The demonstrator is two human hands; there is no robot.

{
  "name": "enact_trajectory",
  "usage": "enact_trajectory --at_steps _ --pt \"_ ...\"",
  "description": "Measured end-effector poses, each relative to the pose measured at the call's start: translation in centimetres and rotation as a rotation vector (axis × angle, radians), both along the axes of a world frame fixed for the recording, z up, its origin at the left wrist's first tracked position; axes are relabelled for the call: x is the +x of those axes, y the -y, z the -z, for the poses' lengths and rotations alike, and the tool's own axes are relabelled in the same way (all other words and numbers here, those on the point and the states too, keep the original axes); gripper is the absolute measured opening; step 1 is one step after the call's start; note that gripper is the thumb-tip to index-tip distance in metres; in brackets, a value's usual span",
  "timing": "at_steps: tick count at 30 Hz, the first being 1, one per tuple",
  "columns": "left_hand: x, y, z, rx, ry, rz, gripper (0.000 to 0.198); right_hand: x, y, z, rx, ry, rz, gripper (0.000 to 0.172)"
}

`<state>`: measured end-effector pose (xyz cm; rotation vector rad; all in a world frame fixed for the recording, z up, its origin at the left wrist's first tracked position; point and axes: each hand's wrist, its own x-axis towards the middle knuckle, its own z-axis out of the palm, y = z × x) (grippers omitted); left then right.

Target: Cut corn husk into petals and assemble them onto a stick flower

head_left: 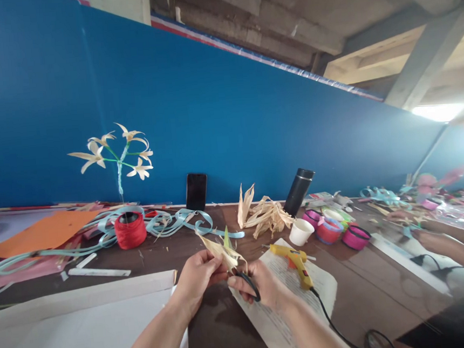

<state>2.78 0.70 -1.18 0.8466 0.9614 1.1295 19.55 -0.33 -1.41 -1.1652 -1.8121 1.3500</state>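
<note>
My left hand (pixel 198 277) is closed on a strip of dried corn husk (pixel 222 250), holding it up over the brown table (pixel 348 294). My right hand (pixel 262 285) is closed on black-handled scissors (pixel 247 283), whose blades meet the husk. Both hands hover above a printed paper sheet (pixel 281 321). A yellow glue gun (pixel 294 260) lies on that sheet, just right of my right hand, its black cord trailing toward the front right.
A husk-flower stem stands in a red thread spool (pixel 130 230) at the left, among light-blue ribbon (pixel 171 222). A phone (pixel 197 191), a husk pile (pixel 266 214), a black flask (pixel 298 191), a white cup (pixel 301 232) and pink containers (pixel 355 237) lie behind. Another person's arms (pixel 457 241) rest at right.
</note>
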Motion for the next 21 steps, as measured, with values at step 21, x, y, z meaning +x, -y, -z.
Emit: enact_trajectory --at_steps 21 --pt "-0.69 -0.46 0.15 0.064 -0.076 -0.093 0.028 0.70 -0.12 -0.09 -0.120 -0.069 -0.050 0.033"
